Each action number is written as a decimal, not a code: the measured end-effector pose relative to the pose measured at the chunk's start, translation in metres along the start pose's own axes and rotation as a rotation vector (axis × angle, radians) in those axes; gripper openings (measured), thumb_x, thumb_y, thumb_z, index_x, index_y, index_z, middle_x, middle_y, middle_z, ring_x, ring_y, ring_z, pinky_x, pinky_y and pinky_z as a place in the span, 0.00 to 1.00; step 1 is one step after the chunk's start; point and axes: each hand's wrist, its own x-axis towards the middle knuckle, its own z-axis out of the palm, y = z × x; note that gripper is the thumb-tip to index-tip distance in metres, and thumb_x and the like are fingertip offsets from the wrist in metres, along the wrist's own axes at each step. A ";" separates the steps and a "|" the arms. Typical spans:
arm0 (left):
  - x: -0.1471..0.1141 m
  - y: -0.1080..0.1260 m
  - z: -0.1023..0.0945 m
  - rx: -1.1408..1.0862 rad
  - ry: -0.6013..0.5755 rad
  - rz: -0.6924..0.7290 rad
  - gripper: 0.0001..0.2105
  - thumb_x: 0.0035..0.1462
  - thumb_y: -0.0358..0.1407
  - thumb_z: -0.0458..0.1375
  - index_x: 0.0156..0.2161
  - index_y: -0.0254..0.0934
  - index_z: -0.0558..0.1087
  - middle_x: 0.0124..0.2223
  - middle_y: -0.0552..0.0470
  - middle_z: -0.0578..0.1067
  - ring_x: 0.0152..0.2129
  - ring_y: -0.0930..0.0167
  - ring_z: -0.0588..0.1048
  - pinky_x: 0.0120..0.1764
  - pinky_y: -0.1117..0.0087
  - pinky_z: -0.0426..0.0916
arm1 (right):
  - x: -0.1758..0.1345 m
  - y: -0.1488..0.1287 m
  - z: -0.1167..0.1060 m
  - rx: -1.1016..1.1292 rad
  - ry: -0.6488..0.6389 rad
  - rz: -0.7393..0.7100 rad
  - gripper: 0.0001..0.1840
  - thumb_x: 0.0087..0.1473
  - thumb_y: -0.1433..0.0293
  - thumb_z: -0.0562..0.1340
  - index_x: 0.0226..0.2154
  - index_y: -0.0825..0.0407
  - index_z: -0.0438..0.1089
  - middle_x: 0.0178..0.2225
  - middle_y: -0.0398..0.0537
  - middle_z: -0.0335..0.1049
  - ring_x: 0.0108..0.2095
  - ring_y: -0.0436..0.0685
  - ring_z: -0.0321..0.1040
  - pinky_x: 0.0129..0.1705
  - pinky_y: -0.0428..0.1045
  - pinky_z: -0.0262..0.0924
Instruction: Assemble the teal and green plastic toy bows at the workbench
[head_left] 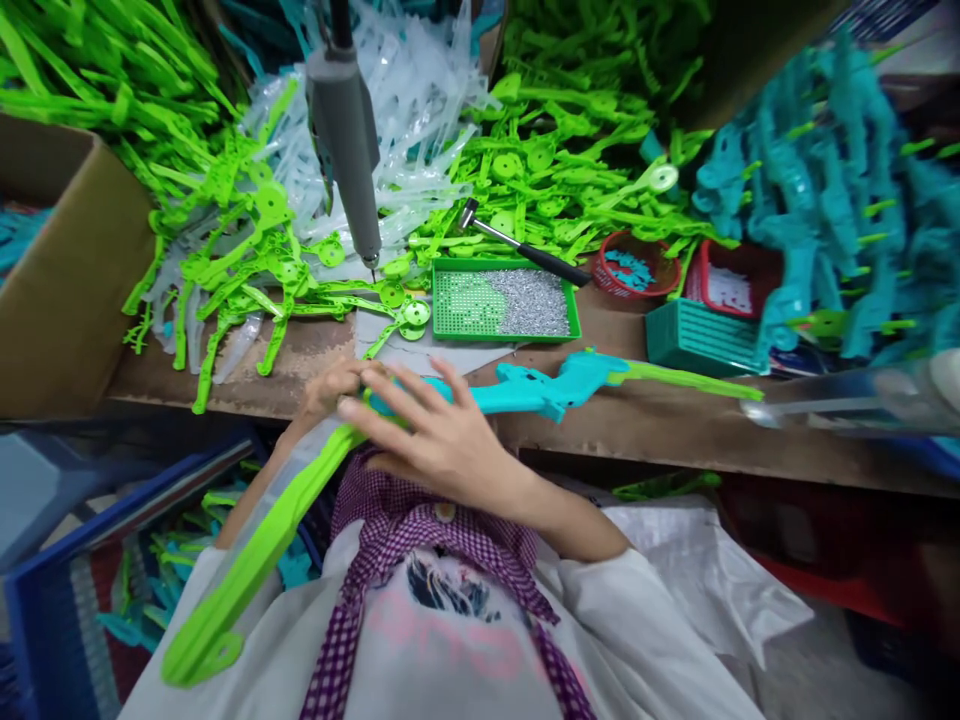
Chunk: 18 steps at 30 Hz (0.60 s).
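The blue plastic piece [517,390] is held along the near edge of the worktop [660,428], running from the hands toward 3 o'clock, where it is extended by a thin green rod [690,380]. Toward 7 o'clock, a long green arm [277,535] and a clear strip [306,455] are stretched out past the worktop's edge. The fingers of the left hand [330,388] are curled at the joint, but what is pinched there cannot be told; the right hand [431,430] is laid over the blue end with its fingers spread. If the grip were loosened, the joint could be twisted by the weight of the unsupported arm. If the whole were swung, the screw tray [465,305] at 2 o'clock could be knocked and its screws spilled, or the hammer [555,262] beyond it shifted. Raised toward 12 o'clock, knuckles could be scraped by the hanging screwdriver [345,150].
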 end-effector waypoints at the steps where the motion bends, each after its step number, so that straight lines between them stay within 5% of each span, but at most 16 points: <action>1: 0.000 -0.001 -0.003 -0.025 -0.020 0.052 0.21 0.51 0.60 0.59 0.30 0.44 0.66 0.40 0.51 0.80 0.39 0.65 0.79 0.42 0.58 0.74 | 0.005 0.004 0.004 -0.011 -0.038 0.067 0.30 0.61 0.57 0.57 0.64 0.43 0.58 0.61 0.51 0.65 0.59 0.62 0.63 0.59 0.60 0.54; 4: 0.001 -0.007 -0.011 -0.098 0.006 0.315 0.21 0.46 0.54 0.67 0.39 0.45 0.68 0.42 0.50 0.78 0.39 0.66 0.78 0.40 0.61 0.74 | 0.000 0.017 0.020 -0.024 -0.048 0.175 0.30 0.61 0.59 0.58 0.62 0.53 0.61 0.54 0.58 0.72 0.48 0.61 0.71 0.52 0.57 0.59; 8: -0.002 -0.005 -0.005 -0.092 0.327 0.384 0.22 0.49 0.54 0.66 0.42 0.43 0.69 0.44 0.48 0.74 0.41 0.67 0.75 0.42 0.62 0.74 | -0.034 -0.001 0.059 0.118 0.306 0.240 0.21 0.58 0.68 0.63 0.55 0.48 0.67 0.46 0.51 0.76 0.47 0.57 0.72 0.53 0.55 0.59; 10: -0.005 0.002 0.003 -0.078 0.384 0.326 0.17 0.52 0.49 0.65 0.41 0.43 0.69 0.42 0.49 0.74 0.40 0.68 0.75 0.43 0.62 0.73 | -0.046 -0.017 0.085 0.416 0.426 0.295 0.14 0.56 0.68 0.64 0.47 0.44 0.72 0.38 0.45 0.78 0.42 0.54 0.73 0.47 0.52 0.63; 13: -0.012 0.013 0.013 -0.009 0.395 0.254 0.17 0.49 0.47 0.67 0.40 0.42 0.70 0.40 0.51 0.76 0.37 0.68 0.77 0.41 0.62 0.73 | -0.040 -0.027 0.121 1.044 0.268 0.649 0.21 0.51 0.56 0.67 0.46 0.47 0.71 0.37 0.47 0.77 0.37 0.57 0.74 0.40 0.53 0.69; 18: -0.015 0.018 0.015 0.003 0.460 0.198 0.19 0.44 0.47 0.70 0.37 0.39 0.72 0.33 0.55 0.77 0.29 0.69 0.78 0.32 0.67 0.73 | 0.004 -0.005 0.146 1.661 0.323 0.798 0.34 0.37 0.52 0.72 0.48 0.44 0.71 0.42 0.46 0.77 0.47 0.60 0.72 0.54 0.56 0.65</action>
